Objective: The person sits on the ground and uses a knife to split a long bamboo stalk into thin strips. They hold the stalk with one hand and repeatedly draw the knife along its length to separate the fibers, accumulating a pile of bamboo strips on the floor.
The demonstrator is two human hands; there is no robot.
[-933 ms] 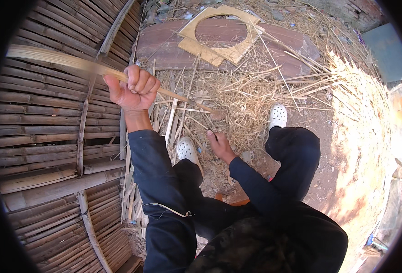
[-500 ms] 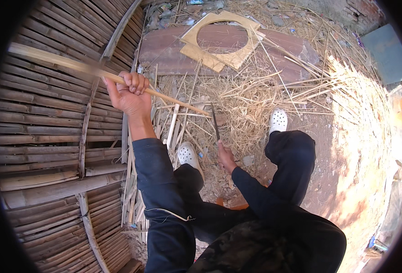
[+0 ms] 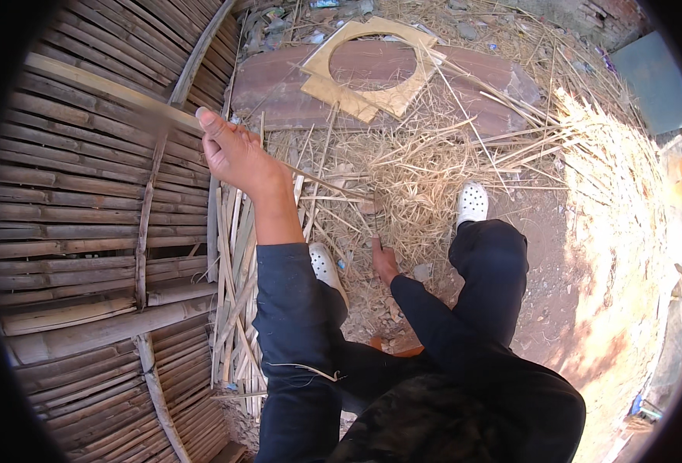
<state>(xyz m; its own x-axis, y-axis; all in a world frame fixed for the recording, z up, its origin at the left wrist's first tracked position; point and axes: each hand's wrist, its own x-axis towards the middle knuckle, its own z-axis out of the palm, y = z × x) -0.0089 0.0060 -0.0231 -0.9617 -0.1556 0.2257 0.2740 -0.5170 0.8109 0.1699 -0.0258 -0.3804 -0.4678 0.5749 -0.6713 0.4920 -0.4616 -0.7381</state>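
Note:
My left hand (image 3: 240, 154) is closed around a long, pale bamboo strip (image 3: 109, 89). The strip slants from the upper left, past the wall, down to its thin far end near the knife. Low in the middle, my right hand (image 3: 384, 261) grips a knife by its handle. The knife's dark blade (image 3: 375, 212) points away from me and shows as a thin line, close to the strip's end. Whether blade and strip touch I cannot tell. The handle is mostly hidden in my fingers.
A bamboo-slat wall (image 3: 86, 208) rises on the left. Bamboo strips (image 3: 236, 309) lie along its foot. Shavings (image 3: 410, 174) cover the ground between my white clogs (image 3: 473, 203). Farther off, a board with a round hole (image 3: 318, 65) rests on a brown sheet (image 3: 271, 92).
My left hand has moved a little right and its wrist has turned, bringing the strip along with it. The knife has turned, so its blade looks thinner. My right hand has barely shifted.

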